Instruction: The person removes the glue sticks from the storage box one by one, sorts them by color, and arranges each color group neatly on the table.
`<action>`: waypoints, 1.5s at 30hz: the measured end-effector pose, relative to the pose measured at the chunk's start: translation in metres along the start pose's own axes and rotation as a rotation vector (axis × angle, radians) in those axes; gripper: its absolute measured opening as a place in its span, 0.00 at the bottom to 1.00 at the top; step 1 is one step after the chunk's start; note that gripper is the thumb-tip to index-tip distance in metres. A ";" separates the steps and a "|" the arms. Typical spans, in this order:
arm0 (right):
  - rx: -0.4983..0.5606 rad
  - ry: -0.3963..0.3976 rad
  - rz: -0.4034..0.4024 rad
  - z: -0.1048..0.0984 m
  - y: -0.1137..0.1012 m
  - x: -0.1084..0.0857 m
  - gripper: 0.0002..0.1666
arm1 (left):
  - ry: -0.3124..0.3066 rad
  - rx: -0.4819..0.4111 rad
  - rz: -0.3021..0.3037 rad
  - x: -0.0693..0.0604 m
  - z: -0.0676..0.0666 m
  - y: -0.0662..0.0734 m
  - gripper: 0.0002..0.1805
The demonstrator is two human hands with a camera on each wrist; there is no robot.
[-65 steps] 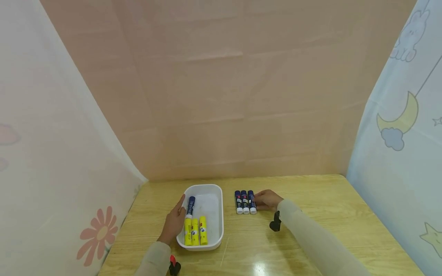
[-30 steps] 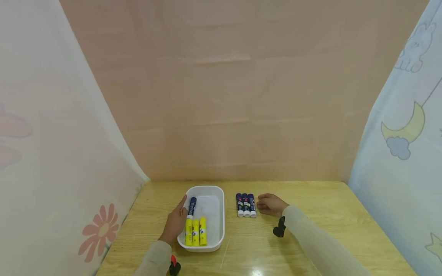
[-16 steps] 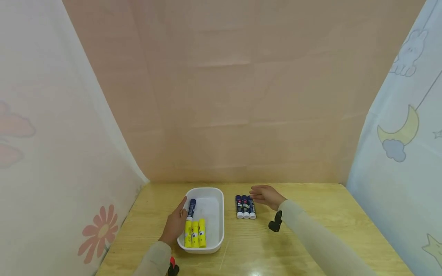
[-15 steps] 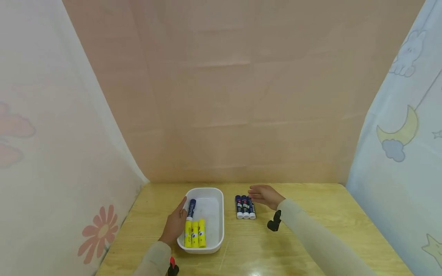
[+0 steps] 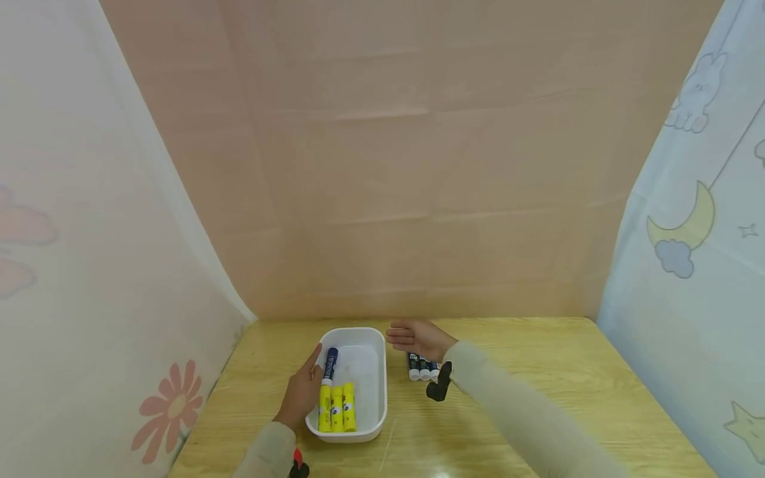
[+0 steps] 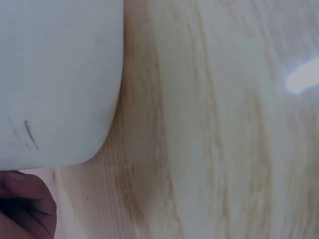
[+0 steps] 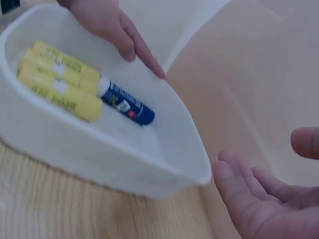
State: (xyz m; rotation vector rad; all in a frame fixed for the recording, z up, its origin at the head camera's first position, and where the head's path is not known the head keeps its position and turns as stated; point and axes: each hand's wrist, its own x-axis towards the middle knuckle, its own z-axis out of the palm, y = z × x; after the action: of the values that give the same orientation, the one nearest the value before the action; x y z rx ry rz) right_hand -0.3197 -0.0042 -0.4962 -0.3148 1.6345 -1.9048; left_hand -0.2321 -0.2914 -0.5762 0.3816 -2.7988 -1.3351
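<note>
My left hand (image 5: 301, 393) grips the left wall of a white plastic tray (image 5: 372, 385); in the right wrist view its thumb lies inside the rim. Three yellow glue sticks (image 5: 337, 408) lie side by side at the tray's near end. Beyond the leftmost one is a blue glue stick (image 7: 126, 103) with a white end. My right hand (image 5: 423, 338) hovers just right of the tray's far part, fingers extended and holding nothing. Under it, three blue glue sticks (image 5: 424, 368) lie in a row on the table, their far ends hidden by the hand.
The wooden table (image 5: 526, 372) carries the tray left of centre. A beige cloth (image 5: 382, 199) hangs behind it. Printed white curtains stand on the left (image 5: 119, 232) and right (image 5: 687, 318) sides.
My right hand has left the row of blue glue sticks, where it touched the rightmost one, and moved left over them towards the tray. The left hand has stayed on the tray.
</note>
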 end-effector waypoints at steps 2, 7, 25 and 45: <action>0.036 -0.019 0.000 0.014 0.001 0.005 0.31 | 0.001 -0.002 -0.004 0.000 -0.002 -0.002 0.29; 0.183 -0.055 0.035 0.053 0.006 0.020 0.32 | 0.009 0.008 0.001 0.002 -0.007 -0.005 0.29; 0.272 0.176 0.184 0.094 0.044 0.036 0.45 | 0.023 0.017 0.063 0.003 0.007 0.005 0.28; 0.240 0.271 0.209 0.115 0.057 0.044 0.46 | -0.009 -0.014 0.050 -0.009 0.000 0.006 0.28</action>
State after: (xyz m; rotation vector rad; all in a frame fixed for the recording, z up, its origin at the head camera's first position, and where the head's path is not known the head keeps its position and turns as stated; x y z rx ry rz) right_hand -0.2756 -0.1265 -0.5351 0.2126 1.5132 -2.0180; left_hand -0.2241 -0.2858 -0.5712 0.3043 -2.7855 -1.3488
